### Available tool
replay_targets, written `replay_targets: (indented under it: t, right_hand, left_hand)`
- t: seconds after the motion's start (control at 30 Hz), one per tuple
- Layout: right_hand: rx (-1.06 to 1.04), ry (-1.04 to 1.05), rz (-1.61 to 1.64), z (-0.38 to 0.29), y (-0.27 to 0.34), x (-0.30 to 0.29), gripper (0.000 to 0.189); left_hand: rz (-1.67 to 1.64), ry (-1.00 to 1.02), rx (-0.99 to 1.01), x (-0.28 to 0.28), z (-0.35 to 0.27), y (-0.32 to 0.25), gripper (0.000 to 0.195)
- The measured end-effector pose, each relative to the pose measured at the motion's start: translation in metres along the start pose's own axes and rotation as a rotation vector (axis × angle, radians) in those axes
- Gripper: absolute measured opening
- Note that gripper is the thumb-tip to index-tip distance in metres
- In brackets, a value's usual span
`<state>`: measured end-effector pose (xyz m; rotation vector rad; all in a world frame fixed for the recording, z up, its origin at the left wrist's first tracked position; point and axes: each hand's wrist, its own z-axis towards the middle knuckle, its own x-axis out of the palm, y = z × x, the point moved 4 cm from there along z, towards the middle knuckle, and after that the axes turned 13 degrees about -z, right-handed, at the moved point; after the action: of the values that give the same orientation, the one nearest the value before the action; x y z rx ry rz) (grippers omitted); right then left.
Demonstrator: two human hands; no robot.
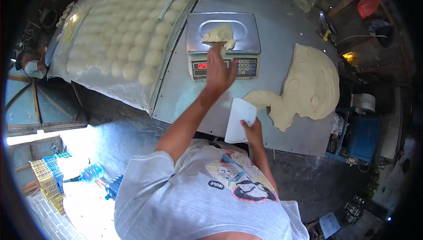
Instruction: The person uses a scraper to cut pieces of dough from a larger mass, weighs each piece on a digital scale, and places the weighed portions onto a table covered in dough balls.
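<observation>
My left hand (220, 71) reaches over the front of a digital scale (191, 71), its thumb apart and its fingertips at the dough on the metal pan (244, 49). A larger dough piece (219, 33) lies on the pan, with a small dough bit (230, 44) beside it. The hand partly covers the lit red display. My right hand (253, 131) grips a white flat dough scraper (239, 117) near the table's front edge. The scraper's upper corner meets the narrow tongue of a large dough mass (312, 84), which spreads over the right of the metal table (185, 101).
At the left, many round dough balls (135, 55) lie in rows under clear plastic sheeting (109, 89), with a pale strip (168, 5) on top. Another person (33, 66) is at the far left. A blue machine (363, 137) stands right of the table. Crates (46, 177) and water bottles (91, 172) are lower left.
</observation>
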<state>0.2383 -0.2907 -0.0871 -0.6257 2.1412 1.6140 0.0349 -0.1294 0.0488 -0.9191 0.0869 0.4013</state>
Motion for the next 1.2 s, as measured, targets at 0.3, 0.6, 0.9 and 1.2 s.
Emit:
replay_targets:
  t: [0.3,0.6,0.9,1.2]
  right_hand:
    - [0.217,-0.429,0.315,-0.047,-0.012,-0.105,0.038]
    - [0.166,-0.341,0.148,-0.042,-0.025,-0.083,0.034]
    - [0.002,-0.029,-0.544,0.015,0.081,-0.012,0.036]
    - [-0.159,-0.066,-0.239,0.038,0.010,0.007,0.035]
  left_hand:
    - [0.023,0.255,-0.068,0.030,-0.030,0.033,0.054]
    - [-0.100,0.553,-0.823,0.076,-0.199,0.070,0.032]
    - [-0.255,0.342,-1.060,0.029,-0.226,0.090,0.015]
    - [-0.070,0.135,-0.739,-0.014,-0.119,0.059,0.020]
